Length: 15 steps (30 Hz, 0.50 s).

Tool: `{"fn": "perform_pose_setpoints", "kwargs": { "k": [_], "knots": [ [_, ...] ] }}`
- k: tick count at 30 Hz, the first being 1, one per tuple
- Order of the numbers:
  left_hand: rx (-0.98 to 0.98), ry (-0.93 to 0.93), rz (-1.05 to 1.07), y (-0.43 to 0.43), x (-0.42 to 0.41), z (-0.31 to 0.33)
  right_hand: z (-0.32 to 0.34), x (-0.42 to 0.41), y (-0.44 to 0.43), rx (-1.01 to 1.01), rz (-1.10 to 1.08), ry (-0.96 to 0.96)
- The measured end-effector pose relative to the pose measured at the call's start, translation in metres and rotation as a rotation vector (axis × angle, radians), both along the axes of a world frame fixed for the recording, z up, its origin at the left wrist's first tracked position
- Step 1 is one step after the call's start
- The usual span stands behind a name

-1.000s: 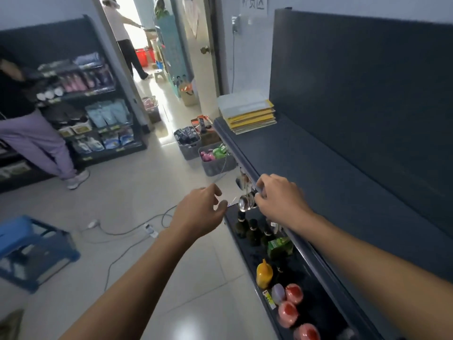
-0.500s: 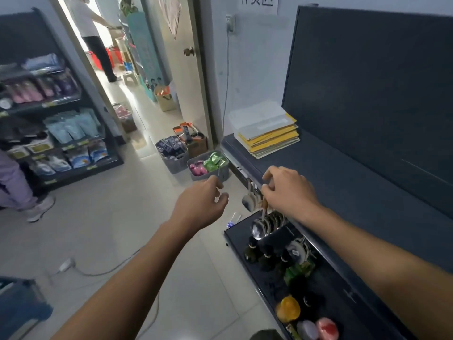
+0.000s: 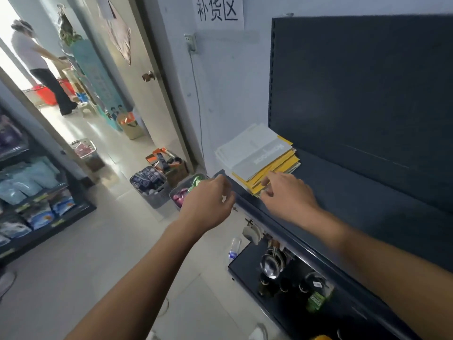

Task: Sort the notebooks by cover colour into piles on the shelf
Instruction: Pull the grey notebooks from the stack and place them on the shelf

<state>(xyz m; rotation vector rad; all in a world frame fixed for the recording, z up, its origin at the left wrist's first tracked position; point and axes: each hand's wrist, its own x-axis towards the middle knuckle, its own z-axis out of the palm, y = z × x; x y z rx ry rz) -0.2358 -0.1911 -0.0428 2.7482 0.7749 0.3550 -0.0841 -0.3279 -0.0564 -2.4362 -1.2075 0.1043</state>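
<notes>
Matt dark painted-metal shelf point(image 3: 367, 207), matt paper-covered notebooks point(image 3: 259, 158), glossy tiled floor point(image 3: 103, 241), shiny metal ladles point(image 3: 270, 265), grey plastic baskets point(image 3: 152, 190).

single head cam, wide-angle, looks forward and down over both arms; shelf point(image 3: 367, 204) close on right, doorway far left.

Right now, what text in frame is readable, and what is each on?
"补货区": black characters on the white paper sign taped to the wall.
White print on the top grey notebook: too blurred to read.
Label on the green bottle on the lower shelf: too small to read.
Yellow price tags on the left rack: too small to read.
</notes>
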Motion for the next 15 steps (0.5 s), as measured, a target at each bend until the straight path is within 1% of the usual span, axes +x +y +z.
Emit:
{"fn": "perform_pose_setpoints", "kwargs": {
  "k": [4,7,10,15],
  "knots": [
    [0.005,0.037,-0.084,0.037,0.044,0.011,0.002,0.028,0.025,-0.012,-0.040,0.031],
    [0.047,0.020,-0.153,0.062,0.078,0.021,0.005,0.053,0.039,-0.008,-0.082,0.033],
    [0.056,0.004,-0.226,0.081,0.112,0.024,0.006,0.071,0.047,0.000,-0.155,0.017],
    [0.049,0.005,-0.333,0.099,0.159,0.017,-0.002,0.084,0.049,-0.013,-0.287,0.050]
  ]
}}
